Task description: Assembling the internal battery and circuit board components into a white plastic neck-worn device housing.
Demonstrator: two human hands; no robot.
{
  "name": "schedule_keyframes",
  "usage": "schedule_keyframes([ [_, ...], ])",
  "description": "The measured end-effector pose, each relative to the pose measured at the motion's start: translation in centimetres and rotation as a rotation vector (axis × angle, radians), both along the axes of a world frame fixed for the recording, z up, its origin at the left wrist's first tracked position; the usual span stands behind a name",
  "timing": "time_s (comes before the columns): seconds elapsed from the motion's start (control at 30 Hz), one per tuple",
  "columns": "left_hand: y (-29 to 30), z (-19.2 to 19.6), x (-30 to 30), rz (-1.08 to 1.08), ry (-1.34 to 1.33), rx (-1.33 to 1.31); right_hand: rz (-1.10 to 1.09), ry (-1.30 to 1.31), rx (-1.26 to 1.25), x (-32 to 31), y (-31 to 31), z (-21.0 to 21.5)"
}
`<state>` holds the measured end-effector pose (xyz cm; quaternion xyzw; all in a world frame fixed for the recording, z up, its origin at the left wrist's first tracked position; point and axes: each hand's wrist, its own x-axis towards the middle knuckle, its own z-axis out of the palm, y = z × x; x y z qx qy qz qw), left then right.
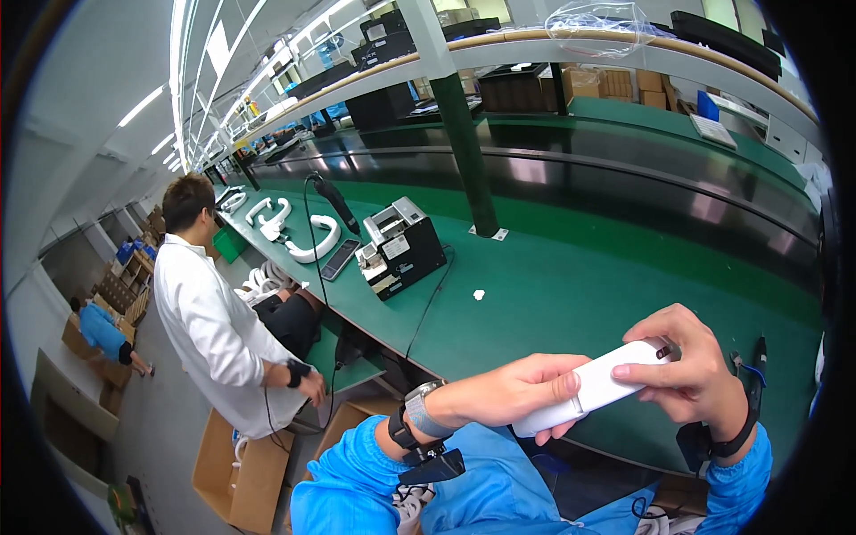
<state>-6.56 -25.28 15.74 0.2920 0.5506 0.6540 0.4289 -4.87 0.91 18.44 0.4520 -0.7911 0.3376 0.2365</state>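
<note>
A long white plastic device (pixel 599 383) with rounded edges is held above the near edge of the green bench. My left hand (pixel 526 388) grips its lower left part, with the thumb lying on top. At the other end, my right hand (pixel 685 366) closes its fingers and thumb around the tip, where a small dark opening shows. The device slants up toward the right. Its underside is hidden by my fingers. What exact kind of device it is, I cannot tell.
The green bench (pixel 535 303) carries a black and silver machine (pixel 401 247), a phone (pixel 341 259), a hanging electric screwdriver (pixel 337 205) and curved white parts (pixel 318 244). A co-worker in white (pixel 209 325) sits at left beside a cardboard box (pixel 239 473). A green post (pixel 465 156) rises behind.
</note>
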Motion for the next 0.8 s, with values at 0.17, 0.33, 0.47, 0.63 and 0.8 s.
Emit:
schedule_keyframes([
  [0.17, -0.17, -0.15, 0.29, 0.037, -0.022, -0.003, 0.002, 0.004, 0.015, -0.11, -0.47, 0.24],
  [0.33, -0.52, -0.82, 0.21, -0.017, -0.045, 0.045, 0.031, -0.025, 0.016, 0.00, -0.66, 0.51],
  [0.47, -0.30, 0.05, 0.50, -0.019, -0.017, 0.059, 0.038, -0.044, 0.015, 0.16, -0.60, 0.73],
  [0.63, -0.53, -0.47, 0.12, -0.063, 0.005, 0.024, 0.044, -0.046, 0.008, 0.38, -0.70, 0.56],
  [0.8, -0.36, -0.05, 0.41, -0.059, 0.025, 0.019, 0.042, -0.043, 0.013, 0.54, -0.80, 0.71],
])
